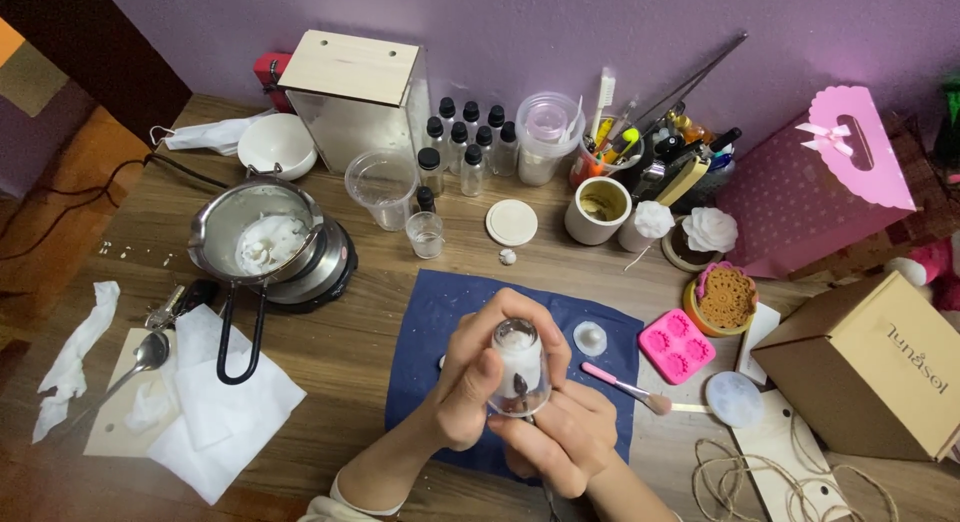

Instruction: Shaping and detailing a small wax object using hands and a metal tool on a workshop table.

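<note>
Glass jar [519, 366] sits between your two hands, held up just over the dark blue mat [430, 322] near the front edge of the surface [350, 352]. Your left hand [480, 367] is wrapped around its left side and back, fingers curled shut on the glass, thumb coming across the front. Your right hand [560, 437] is cupped below and to the right, closed around the handle of a small spoon [521, 387] whose bowl reaches up into the jar. So the jar lies directly against both palms, with the left hand carrying more of it.

The jar's long axis runs roughly away from you, tilted so the mouth faces back toward you and slightly down, while the rounded, whitish closed end points up toward the far wall. Something white coats the inside; how full it is you cannot tell from here.

Just right of your hands, lying on the mat, is a pink-handled brush [625, 387], with a pink mould [677, 345] beyond it. The metal pot [262, 237] of white material stands well apart to your left.
</note>
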